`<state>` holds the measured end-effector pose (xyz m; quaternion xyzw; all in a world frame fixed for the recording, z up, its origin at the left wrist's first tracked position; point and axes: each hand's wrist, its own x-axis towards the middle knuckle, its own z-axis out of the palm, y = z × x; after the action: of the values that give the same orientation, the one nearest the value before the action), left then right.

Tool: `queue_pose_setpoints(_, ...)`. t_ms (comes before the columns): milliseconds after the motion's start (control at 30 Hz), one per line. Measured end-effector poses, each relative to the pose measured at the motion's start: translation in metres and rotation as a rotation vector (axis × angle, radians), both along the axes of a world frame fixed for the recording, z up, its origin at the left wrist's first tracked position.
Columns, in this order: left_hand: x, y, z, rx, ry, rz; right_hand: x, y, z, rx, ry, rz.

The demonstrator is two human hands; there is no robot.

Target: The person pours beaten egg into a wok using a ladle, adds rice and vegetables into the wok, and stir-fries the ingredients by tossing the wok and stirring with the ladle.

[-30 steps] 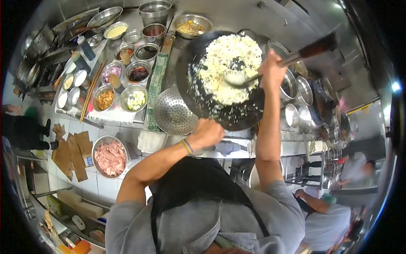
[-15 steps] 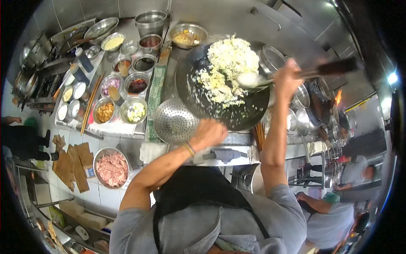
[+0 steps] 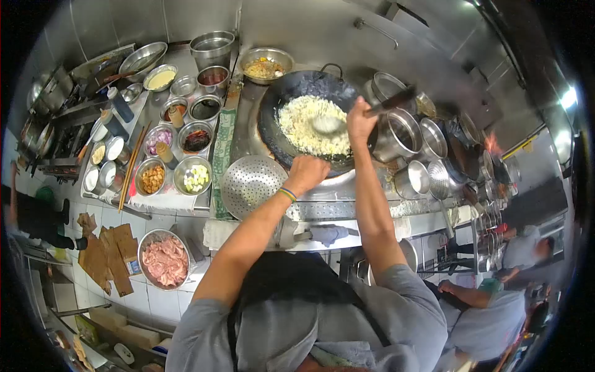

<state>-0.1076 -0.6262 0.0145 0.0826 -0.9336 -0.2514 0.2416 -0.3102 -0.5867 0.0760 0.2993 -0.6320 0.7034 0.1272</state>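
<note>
My left hand (image 3: 310, 173) is closed at the near rim of a black wok (image 3: 338, 93), gripping it there; the fingertips are hidden. In the wok lies a heap of pale yellow fried rice (image 3: 297, 124) with small green bits. My right hand (image 3: 361, 124) is wrapped round the handle of a metal ladle (image 3: 328, 125). The ladle's bowl rests in the rice, slightly blurred, and its dark handle end points up to the right. Beside my left hand sits a perforated strainer (image 3: 248, 180), with a few grains in it.
Left of the wok stand several ingredient bowls, one with chopped scallion (image 3: 194, 180), and sauce bottles (image 3: 121, 104). Metal pots (image 3: 396, 133) crowd the right. A basin of raw meat (image 3: 164, 260) stands low at left. A flame (image 3: 493, 144) burns at right; a co-worker (image 3: 486, 316) is behind.
The wok has come down from a tilted, raised position to sit level on the stove. The tossed rice has dropped back into it. My right hand and the ladle have moved left and lower.
</note>
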Motion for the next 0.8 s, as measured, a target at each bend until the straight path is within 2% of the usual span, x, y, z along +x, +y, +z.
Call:
queue_pose_setpoints(33, -0.001, 0.0, 0.0, 0.003, 0.015, -0.002, 0.019, 0.004, 0.029, 0.0, 0.097, -0.132)
queue_pose_setpoints(67, -0.002, 0.0, -0.002, 0.006, 0.029, -0.001, 0.028, 0.007, 0.047, -0.071, -0.003, -0.048)
queue_pose_setpoints(100, -0.001, 0.0, -0.002, 0.009, 0.04, -0.002, 0.047, 0.015, 0.062, -0.178, -0.084, 0.174)
queue_pose_setpoints(167, -0.002, 0.001, -0.002, 0.013, 0.066, 0.015, 0.048, 0.003, 0.04, -0.373, -0.02, 0.28)
queue_pose_setpoints(200, -0.001, 0.002, 0.001, 0.007, 0.052, 0.015, 0.012, -0.023, -0.011, -0.361, 0.141, 0.178)
queue_pose_setpoints(267, -0.001, 0.005, 0.004, -0.003, 0.04, -0.003, 0.0, -0.054, -0.037, -0.074, 0.107, 0.099)
queue_pose_setpoints(300, 0.001, 0.005, 0.003, -0.004, 0.038, -0.017, -0.008, -0.055, -0.034, 0.049, 0.075, 0.289)
queue_pose_setpoints(333, 0.004, 0.003, 0.003, -0.006, 0.037, -0.021, 0.003, -0.045, -0.005, 0.087, 0.137, 0.125)
queue_pose_setpoints(367, 0.015, 0.004, 0.004, 0.052, 0.154, -0.018, 0.027, -0.026, 0.038, 0.128, 0.194, -0.033)
queue_pose_setpoints(433, 0.049, 0.009, 0.012, 0.16, 0.397, 0.017, 0.037, 0.019, 0.074, 0.401, 0.155, -0.268)
queue_pose_setpoints(467, 0.072, 0.006, 0.017, 0.169, 0.456, 0.037, 0.027, 0.036, 0.063, 0.136, 0.086, -0.166)
queue_pose_setpoints(500, 0.092, -0.003, 0.01, 0.254, 0.463, 0.101, 0.018, 0.053, 0.046, -0.128, 0.01, -0.082)
queue_pose_setpoints(567, 0.141, -0.033, -0.013, 0.404, 0.44, 0.293, 0.015, 0.091, 0.007, -0.146, -0.09, 0.033)
queue_pose_setpoints(600, 0.164, -0.058, -0.027, 0.299, 0.466, 0.502, 0.021, 0.103, -0.019, -0.189, -0.015, 0.118)
queue_pose_setpoints(633, 0.185, -0.09, -0.04, 0.281, 0.491, 0.613, 0.029, 0.112, -0.038, -0.234, 0.064, 0.208)
queue_pose_setpoints(667, 0.2, -0.13, -0.074, 0.242, 0.544, 0.823, 0.044, 0.121, -0.043, -0.18, 0.14, 0.182)
queue_pose_setpoints(733, 0.231, -0.201, -0.104, 0.103, 0.43, 1.115, 0.066, 0.137, -0.068, -0.15, 0.195, 0.136)
queue_pose_setpoints(767, 0.233, -0.211, -0.09, 0.103, 0.341, 1.119, 0.065, 0.139, -0.092, -0.182, 0.172, 0.142)
queue_pose_setpoints(800, 0.246, -0.228, -0.073, 0.095, 0.242, 1.146, 0.075, 0.14, -0.092, -0.028, 0.171, 0.008)
